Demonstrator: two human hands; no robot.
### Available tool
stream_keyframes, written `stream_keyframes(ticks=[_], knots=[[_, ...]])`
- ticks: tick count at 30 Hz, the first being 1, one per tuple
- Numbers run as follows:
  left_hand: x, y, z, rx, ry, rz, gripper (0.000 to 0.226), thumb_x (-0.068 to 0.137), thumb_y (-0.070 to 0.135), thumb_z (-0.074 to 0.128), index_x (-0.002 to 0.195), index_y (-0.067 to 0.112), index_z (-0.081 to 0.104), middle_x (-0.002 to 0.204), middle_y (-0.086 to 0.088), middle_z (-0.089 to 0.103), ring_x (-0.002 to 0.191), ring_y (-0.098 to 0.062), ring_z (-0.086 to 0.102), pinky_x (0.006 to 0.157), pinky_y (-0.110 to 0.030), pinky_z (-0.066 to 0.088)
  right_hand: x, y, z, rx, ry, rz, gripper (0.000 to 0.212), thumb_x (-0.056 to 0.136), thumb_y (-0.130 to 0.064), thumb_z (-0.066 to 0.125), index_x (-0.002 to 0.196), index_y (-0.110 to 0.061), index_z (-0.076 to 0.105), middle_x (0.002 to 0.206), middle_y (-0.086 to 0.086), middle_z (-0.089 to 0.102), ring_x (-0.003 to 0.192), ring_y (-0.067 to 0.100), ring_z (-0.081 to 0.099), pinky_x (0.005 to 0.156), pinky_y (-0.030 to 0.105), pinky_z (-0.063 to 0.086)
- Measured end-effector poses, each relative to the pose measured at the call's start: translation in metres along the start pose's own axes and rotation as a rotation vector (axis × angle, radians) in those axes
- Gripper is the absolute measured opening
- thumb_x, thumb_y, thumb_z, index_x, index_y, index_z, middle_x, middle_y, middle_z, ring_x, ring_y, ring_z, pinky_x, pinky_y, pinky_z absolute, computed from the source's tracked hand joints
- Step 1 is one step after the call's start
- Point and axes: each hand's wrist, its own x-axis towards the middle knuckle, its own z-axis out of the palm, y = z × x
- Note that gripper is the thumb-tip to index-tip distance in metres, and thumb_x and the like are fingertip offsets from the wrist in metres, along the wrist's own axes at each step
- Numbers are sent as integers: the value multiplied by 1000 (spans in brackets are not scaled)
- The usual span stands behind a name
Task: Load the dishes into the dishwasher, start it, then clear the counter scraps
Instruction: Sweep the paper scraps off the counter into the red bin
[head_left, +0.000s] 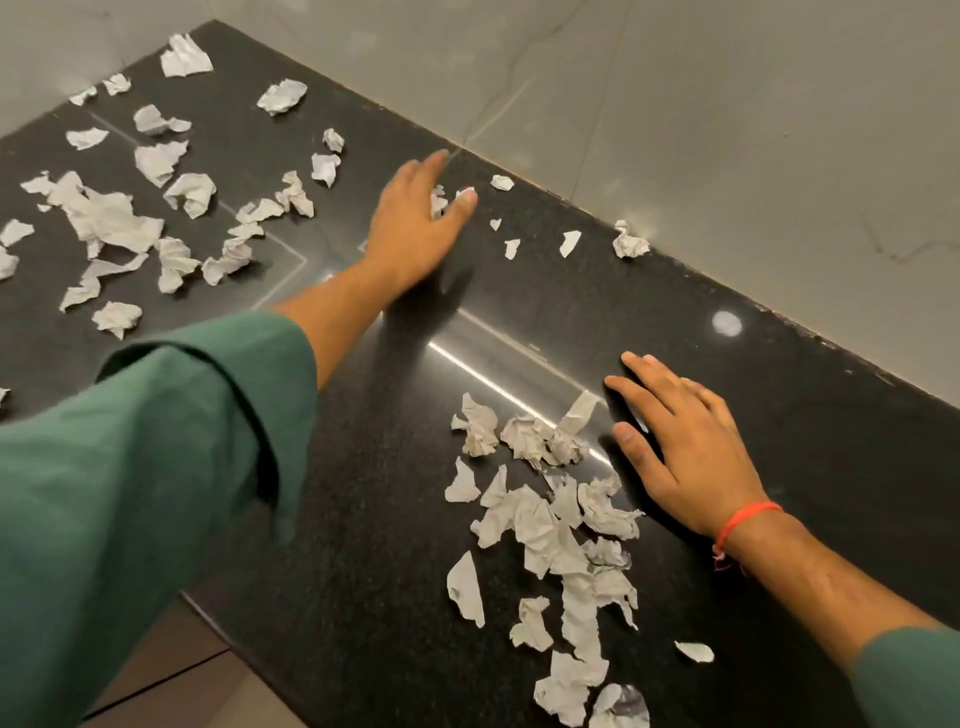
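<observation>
Green sleeve (130, 467) nearest; both hands flat, fingers spread, among paper scraps (545, 519) on counter (363, 519).

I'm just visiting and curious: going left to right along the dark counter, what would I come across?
Scattered paper scraps → left hand, reaching toward the wall → heap of crumpled scraps → right hand, flat on the counter → red thread bracelet.
</observation>
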Motion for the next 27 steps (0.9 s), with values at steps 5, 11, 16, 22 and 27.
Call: stream_keyframes(ticks=[5,11,16,22,27], knots=[[44,-19,16,215,-140,12,83,84,81,36,155,38,31,159,-7,37,149,-25,31,118,-59,25,4,0,-2,13,15,-2,54,103,-54,27,151,-33,40,165,-14,23,153,6,15,121,39,19],[17,3,42,369,-230,432,58,98,57,35,146,29,51,153,-6,47,145,-26,36,117,-50,30,5,3,-1,6,15,2,53,103,-53,27,151,-34,39,165,-14,22,153,5,13,121,37,17],[-72,25,48,314,-433,761,47,106,41,34,146,25,53,156,-5,44,149,-24,33,121,-48,27,4,2,1,-1,5,6,53,103,-52,28,152,-33,39,166,-13,21,153,6,14,121,40,20],[-58,26,53,218,-324,702,54,105,45,37,150,17,47,158,-12,40,147,-25,35,121,-40,27,2,0,-1,-10,-5,14,53,104,-51,26,152,-33,38,166,-13,20,154,7,13,122,40,20],[52,25,68,217,-81,130,73,94,67,33,141,14,50,145,-14,47,134,-30,46,113,-40,35,4,1,-2,-10,-14,13,53,104,-51,23,153,-33,36,166,-14,18,154,5,12,122,39,18]])
